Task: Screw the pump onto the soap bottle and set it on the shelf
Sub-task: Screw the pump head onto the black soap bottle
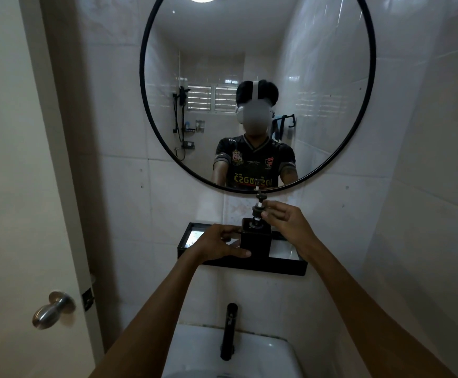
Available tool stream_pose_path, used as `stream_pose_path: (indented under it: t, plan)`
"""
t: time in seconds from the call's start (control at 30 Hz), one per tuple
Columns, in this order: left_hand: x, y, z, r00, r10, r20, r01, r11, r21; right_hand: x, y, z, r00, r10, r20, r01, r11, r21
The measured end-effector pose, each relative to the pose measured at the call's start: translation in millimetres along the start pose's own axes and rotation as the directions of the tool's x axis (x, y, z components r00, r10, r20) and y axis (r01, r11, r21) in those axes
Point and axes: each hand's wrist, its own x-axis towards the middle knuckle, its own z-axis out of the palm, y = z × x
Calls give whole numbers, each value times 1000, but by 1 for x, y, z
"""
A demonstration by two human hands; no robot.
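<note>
A square black soap bottle [256, 240] stands upright over the black wall shelf [263, 264], below the round mirror. My left hand [219, 242] wraps its left side and front, thumb across the lower face. The black pump [257, 207] with a white stem sits in the bottle's neck, its head pointing up in front of the mirror's rim. My right hand [283, 218] pinches the pump's collar from the right with thumb and fingertips. Whether the bottle rests on the shelf or is held just above it is unclear.
The shelf has a reflective floor and a raised black rim. Below it are a black tap [229, 331] and a white basin [233, 353]. A door with a metal knob [52, 309] is at the left. Tiled walls close in on both sides.
</note>
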Motion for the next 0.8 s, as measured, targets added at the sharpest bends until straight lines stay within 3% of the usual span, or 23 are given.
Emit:
stream_pose_path:
  t: [0.8]
  plan:
    - [-3,7,0,1000,-29,8,29,1000,-11,-8,9,2,1000,8,-24,-7,1000,17]
